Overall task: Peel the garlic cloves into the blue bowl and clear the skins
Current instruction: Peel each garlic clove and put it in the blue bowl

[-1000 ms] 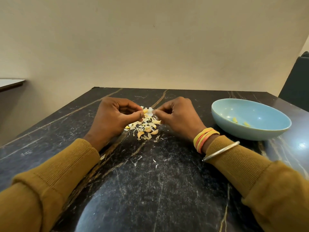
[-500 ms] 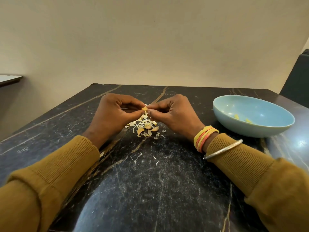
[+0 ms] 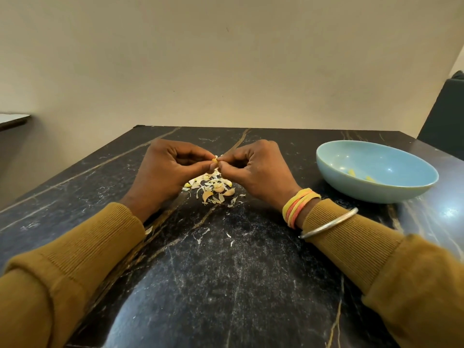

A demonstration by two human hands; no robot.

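ledge (image 3: pixel 13 119): a pale slab is jutting in at the far left edge, apart from the table (image 3: pixel 226 297).
table: a dark stone top with light veins is carrying the work; white flecks of skin are lying scattered across its middle.
left sleeve (image 3: pixel 75 252): mustard ribbed knit is lying along the table's left side.
left hand (image 3: pixel 170 169): is being held just left of centre, fingers curled inward; thumb and forefinger are closing on the left side of the clove (image 3: pixel 214 160).
clove: a small yellowish piece is sitting between the thumb and forefinger tips of both hands, above the pile (image 3: pixel 213 189); the fingertips are hiding most of it.
pile: loose skins and a few cloves are lying on the table directly under the two hands.
right hand (image 3: pixel 253 169): is being held just right of centre, fingers curled; thumb and forefinger are pinching the clove's right side, their tips meeting those of the left hand.
bands (image 3: pixel 300 205): yellow and orange loops are circling the right wrist.
bangle (image 3: pixel 329 223): a silver ring is sitting over the right cuff.
bowl (image 3: pixel 376 194): blue, is standing upright on the table, right of the right hand and well apart from the pile.
pieces (image 3: pixel 351 172): two yellowish bits are lying on the bowl's floor.
chair (image 3: pixel 444 109): a dark shape is showing at the far right edge, beyond the table.
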